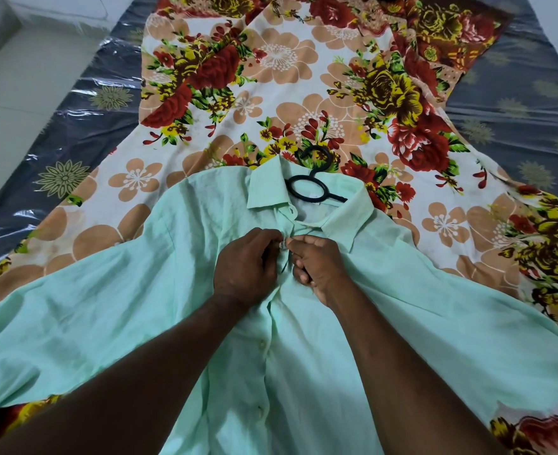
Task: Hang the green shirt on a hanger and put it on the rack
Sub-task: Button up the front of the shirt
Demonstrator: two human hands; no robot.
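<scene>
The light green shirt lies flat, front up, on a flowered sheet, collar pointing away from me. A black plastic hanger sits inside the shirt; its ring and hook stick out of the open collar, the arms are hidden under the cloth. My left hand and my right hand meet at the front placket just below the collar. Both pinch the shirt's edges around a button there. Lower buttons show down the placket.
The flowered sheet covers the middle of a bed. A dark mattress wrapped in shiny plastic shows on both sides. A white floor or wall lies at the far left. No rack is in view.
</scene>
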